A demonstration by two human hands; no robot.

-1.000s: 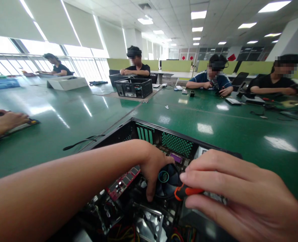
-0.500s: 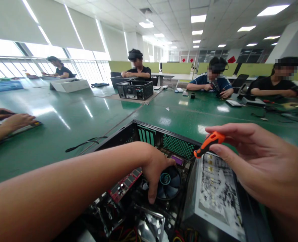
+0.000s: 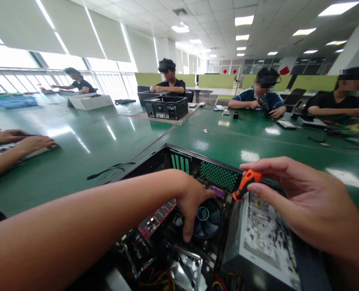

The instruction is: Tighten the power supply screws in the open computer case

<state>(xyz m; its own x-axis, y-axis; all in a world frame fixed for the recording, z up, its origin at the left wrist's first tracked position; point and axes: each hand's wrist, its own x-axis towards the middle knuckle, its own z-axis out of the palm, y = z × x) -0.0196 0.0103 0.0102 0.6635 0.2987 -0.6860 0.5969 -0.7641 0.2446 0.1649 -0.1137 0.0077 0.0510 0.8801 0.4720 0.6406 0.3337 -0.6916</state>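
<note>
An opened black computer case lies on the green table in front of me. Inside it, my left hand is curled around the left side of a round black cooling fan, thumb and fingers at its rim. My right hand pinches the orange and black handle of a screwdriver between thumb and fingers, above the power supply. The screwdriver tilts down toward the fan's upper right; its shaft is hard to make out. A red circuit board sits left of the fan, partly behind my forearm.
Another person's hands rest on a board at the left. Several people sit around the table. A second computer case stands farther back, near a white box. A black cable lies beside my case.
The view has shifted slightly left, so the scene sits farther right. The screwdriver handle has come lower and closer to the power supply. My left hand stays at the fan.
</note>
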